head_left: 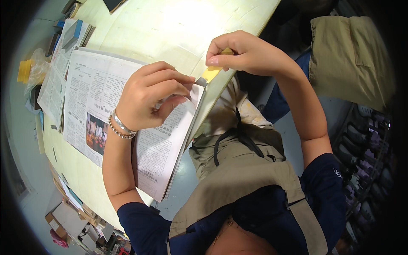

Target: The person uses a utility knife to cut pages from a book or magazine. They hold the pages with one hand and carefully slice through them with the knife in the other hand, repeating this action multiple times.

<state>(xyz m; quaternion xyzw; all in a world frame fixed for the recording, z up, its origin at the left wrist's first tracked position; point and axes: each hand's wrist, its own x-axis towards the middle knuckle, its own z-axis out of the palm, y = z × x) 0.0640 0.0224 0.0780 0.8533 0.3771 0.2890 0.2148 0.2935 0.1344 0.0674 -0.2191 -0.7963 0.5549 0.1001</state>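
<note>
My right hand (242, 53) grips a flat yellow tool (211, 73) with a grey, blade-like end, beside the table's edge. That grey end points toward the fingertips of my left hand (155, 93). The left fingers are bent and drawn together at the corner of a newspaper stack (163, 157). A small dark piece shows at their tips, but I cannot make out what it is. On the left wrist are a silver bangle and a beaded bracelet (119, 129).
More newspapers (97, 80) lie left on the pale table (157, 27). Beyond them are a blue block (73, 33) and a plastic bag with a yellow lid (25, 70). A khaki cloth (350, 59) hangs at the right, above a rack with shoes (361, 136).
</note>
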